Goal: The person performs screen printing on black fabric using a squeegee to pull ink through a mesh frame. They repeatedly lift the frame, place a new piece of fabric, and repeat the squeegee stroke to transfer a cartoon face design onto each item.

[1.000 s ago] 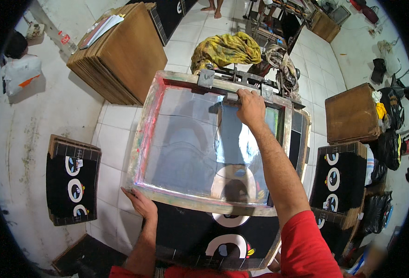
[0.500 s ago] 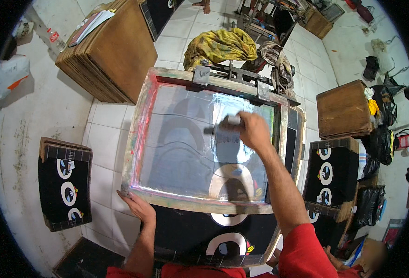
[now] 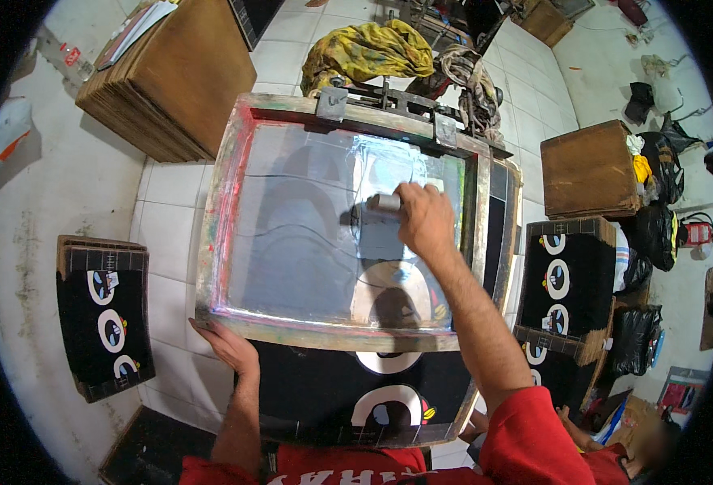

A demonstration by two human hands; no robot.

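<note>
Tiles lie mid-left; my right fingers clasp a squeegee, probably mid-stroke, needing even pressure next; left fingers, half-open, touch the screen.

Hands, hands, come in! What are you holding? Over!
Right hand gripping grey squeegee over the mesh. Left hand at near left corner of frame. Yellow cloth beyond frame, off mesh.

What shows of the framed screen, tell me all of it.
The framed screen is rectangular: a worn, wooden-looking frame stained red and green around greyish, see-through mesh, with a bright, glossy strip right of its middle. It lies slightly skewed above a black printed panel. Two grey clamps sit on its far edge. The left hand touches its near-left corner; the right hand holds a grey tool at the mesh.
</note>
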